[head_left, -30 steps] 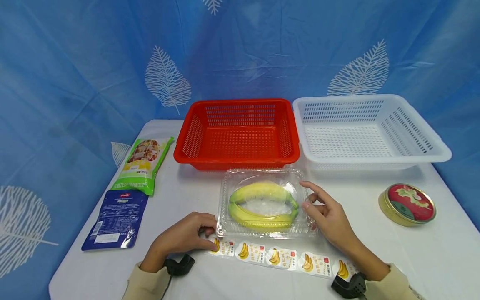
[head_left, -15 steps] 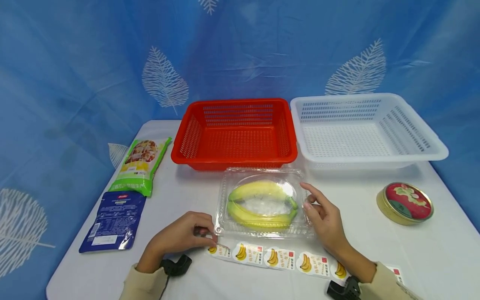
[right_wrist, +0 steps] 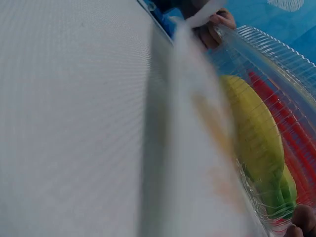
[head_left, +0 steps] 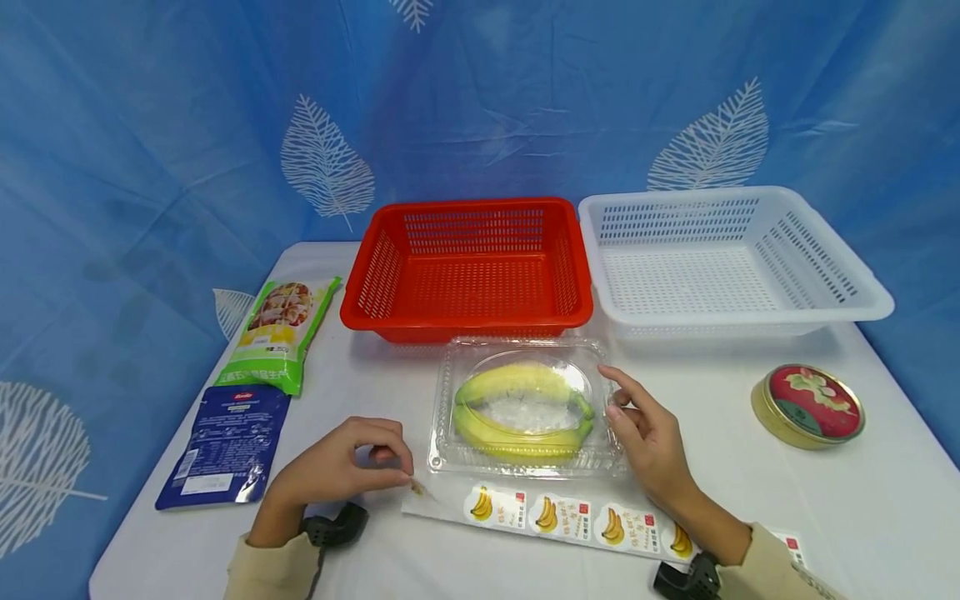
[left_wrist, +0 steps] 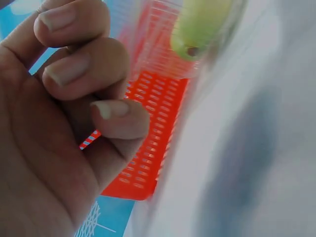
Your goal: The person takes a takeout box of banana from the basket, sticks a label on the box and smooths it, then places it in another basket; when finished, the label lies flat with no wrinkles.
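Pinching the end label (head_left: 420, 490) between thumb and index finger with the left hand (head_left: 348, 462), and drawing back leftward compared with half a second ago. Laying bare plain white backing (head_left: 441, 508) at the left end of the label strip (head_left: 558, 515), where showing print half a second earlier. Probably nearing the end of peeling for this one label, though offering no sure sign of coming wholly free. Holding the right hand (head_left: 652, 442) much in the same place, not grasping firmly but resting loosely, thumb and index finger apart, at the right edge of the clear container (head_left: 525, 467). Probably steadying rather than lifting there. Keeping the bananas (head_left: 517, 442) inside that container, standing on the counter (head_left: 420, 567) just in front of the red basket (head_left: 465, 329) and behind the strip.

In the left wrist view, showing the curled fingers (left_wrist: 84, 69) of the left hand from the palm side, plus one banana's end through clear plastic, but hiding the pinched label, so relying on the head view for that. In the right wrist view, looking low along the strip, blurring its print up close, catching left-hand fingers at the top and right-hand fingertips (right_wrist: 302, 219) beside the container's rim. From the head view alone, seeing the printed row lying along the counter.
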Motion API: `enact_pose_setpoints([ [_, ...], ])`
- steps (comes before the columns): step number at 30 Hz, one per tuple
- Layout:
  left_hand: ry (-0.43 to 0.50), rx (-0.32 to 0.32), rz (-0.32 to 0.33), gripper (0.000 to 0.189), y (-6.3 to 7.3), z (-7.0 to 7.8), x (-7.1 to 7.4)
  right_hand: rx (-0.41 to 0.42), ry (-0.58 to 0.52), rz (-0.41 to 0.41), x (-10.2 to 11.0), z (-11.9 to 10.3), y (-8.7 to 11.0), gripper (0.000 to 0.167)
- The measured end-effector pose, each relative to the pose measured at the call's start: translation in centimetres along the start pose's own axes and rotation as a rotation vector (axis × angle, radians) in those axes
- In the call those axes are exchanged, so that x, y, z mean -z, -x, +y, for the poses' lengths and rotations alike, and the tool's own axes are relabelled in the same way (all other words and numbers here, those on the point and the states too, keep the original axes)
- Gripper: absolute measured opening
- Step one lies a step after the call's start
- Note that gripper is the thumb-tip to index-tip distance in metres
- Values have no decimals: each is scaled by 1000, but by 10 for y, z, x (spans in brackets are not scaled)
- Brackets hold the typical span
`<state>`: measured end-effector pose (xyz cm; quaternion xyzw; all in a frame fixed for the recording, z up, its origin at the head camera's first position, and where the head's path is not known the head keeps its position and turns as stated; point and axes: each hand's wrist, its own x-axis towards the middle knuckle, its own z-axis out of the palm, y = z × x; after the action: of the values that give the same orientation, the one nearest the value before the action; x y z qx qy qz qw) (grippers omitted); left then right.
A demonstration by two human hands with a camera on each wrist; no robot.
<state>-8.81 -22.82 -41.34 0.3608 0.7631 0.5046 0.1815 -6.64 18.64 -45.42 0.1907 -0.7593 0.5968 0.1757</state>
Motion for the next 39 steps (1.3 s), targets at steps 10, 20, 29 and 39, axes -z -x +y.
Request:
enact_pose_setpoints([
  [10,-65,11,111,12,-7,21,13,44,-3,1,0,2,-1,51],
  [20,-174,-21,108,6,-49,45,19,-36,9,-15,0,0,-1,49],
  [29,-214,-26,114,6,-85,54,7,-25,15,-24,0,-2,-3,49],
  [39,-143,36,175,3,-116,57,-12,-71,14,-22,1,-2,0,49],
])
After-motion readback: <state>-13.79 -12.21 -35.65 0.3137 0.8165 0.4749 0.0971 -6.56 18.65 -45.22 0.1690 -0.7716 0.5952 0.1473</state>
